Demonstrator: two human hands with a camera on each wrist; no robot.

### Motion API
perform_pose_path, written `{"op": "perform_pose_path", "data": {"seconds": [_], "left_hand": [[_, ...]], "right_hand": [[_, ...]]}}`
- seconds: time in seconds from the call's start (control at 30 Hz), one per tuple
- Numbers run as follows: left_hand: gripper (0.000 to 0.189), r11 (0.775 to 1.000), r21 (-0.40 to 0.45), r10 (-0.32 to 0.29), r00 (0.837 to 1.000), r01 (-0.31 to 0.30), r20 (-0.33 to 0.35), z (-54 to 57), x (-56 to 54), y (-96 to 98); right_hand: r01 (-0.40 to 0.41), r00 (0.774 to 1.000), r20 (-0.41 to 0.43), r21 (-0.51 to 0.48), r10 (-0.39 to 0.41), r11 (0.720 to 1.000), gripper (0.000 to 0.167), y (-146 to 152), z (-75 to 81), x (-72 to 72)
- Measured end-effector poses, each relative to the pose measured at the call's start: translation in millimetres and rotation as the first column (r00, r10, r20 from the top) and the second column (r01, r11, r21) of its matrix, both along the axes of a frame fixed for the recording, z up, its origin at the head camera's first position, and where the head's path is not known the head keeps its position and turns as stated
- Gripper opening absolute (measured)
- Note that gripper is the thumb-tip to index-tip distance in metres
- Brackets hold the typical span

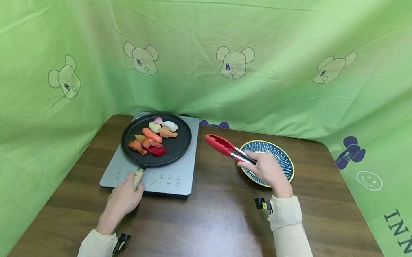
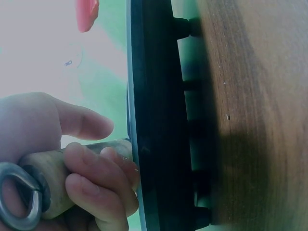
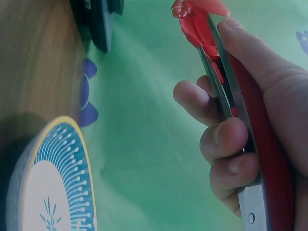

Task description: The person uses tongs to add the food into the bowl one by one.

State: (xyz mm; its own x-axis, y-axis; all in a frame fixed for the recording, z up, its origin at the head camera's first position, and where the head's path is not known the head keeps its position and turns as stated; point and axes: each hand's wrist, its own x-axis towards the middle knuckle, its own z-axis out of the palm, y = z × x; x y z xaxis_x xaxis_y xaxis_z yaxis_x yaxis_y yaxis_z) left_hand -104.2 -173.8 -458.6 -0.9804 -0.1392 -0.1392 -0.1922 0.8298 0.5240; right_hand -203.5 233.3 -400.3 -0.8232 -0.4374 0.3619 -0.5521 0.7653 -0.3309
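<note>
My left hand (image 1: 124,197) grips the wooden handle (image 1: 138,176) of a round black pan (image 1: 178,150). A metal ring at the handle's end shows in the left wrist view. In the pan lie several food pieces, among them an orange-red sausage-like piece (image 1: 152,135), a drumstick (image 1: 138,147) and a dark red piece (image 1: 156,151). My right hand (image 1: 270,171) holds red-tipped metal tongs (image 1: 223,145) in the air over the plate's left side. At their tips a glossy reddish-brown piece (image 3: 182,8) shows in the right wrist view; I cannot tell what it is.
The pan rests on a flat grey induction cooker (image 1: 185,175) at the table's left. A blue-patterned plate (image 1: 287,162) with a yellow rim stands on the right, partly hidden by my right hand. Green cloth (image 1: 267,101) hangs behind and beside the wooden table (image 1: 212,219).
</note>
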Motion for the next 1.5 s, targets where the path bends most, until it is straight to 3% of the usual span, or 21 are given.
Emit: {"op": "perform_pose_path", "data": {"seconds": [0.3,0.6,0.93,1.33,1.5], "left_hand": [[0.053,1.000,0.003,0.004,1.000,-0.004,0.001,-1.2,-0.6,-0.5],[0.054,1.000,0.000,0.000,1.000,0.000,0.008,-1.6,-0.6,-0.8],[0.053,1.000,0.001,0.003,1.000,-0.003,0.011,-2.0,-0.3,-0.3],[0.049,1.000,0.010,-0.003,1.000,0.003,0.001,-2.4,-1.0,-0.4],[0.049,1.000,0.017,-0.002,1.000,0.001,0.008,-2.7,-1.2,-1.0]], "right_hand": [[-0.079,0.997,-0.017,-0.009,0.079,0.997,0.027,-20.1,2.4,-2.8],[-0.115,0.992,-0.044,-0.016,0.115,0.993,0.032,-36.9,5.2,-4.1],[-0.092,0.993,0.075,-0.034,0.095,0.995,0.043,-60.9,0.6,-5.5],[-0.138,0.985,0.097,-0.018,0.139,0.990,0.038,-83.4,-4.3,-13.1],[-0.114,0.984,0.141,0.000,0.113,0.993,0.043,-94.1,-8.9,-14.6]]}}
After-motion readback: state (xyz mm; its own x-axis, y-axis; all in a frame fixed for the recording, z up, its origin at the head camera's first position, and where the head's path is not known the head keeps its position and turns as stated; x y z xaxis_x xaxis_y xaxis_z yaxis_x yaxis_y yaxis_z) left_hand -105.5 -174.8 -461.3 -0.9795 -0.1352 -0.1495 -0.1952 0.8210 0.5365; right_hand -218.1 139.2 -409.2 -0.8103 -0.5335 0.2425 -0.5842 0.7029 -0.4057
